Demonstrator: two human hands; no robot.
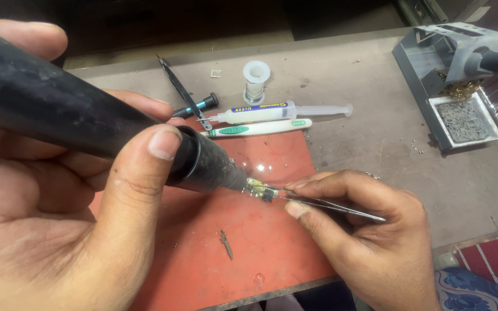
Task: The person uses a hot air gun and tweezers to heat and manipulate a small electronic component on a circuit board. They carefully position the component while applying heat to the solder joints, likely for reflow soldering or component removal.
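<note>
**Electronics repair bench, small workshop**

Everything is pointing to a soldering/rework station. A red work mat is lying on a worn grey bench. Behind it a solder spool, a flux syringe, a white cleaning brush and spare black tweezers are sitting close together. At right an iron stand is holding brass tip-cleaning wool and a grey sponge tray. Solder crumbs are scattering across the benchtop. A black hot-air handpiece is working over a tiny circuit board.

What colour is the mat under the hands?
Orange-red mat, clearest in the head view.
</note>
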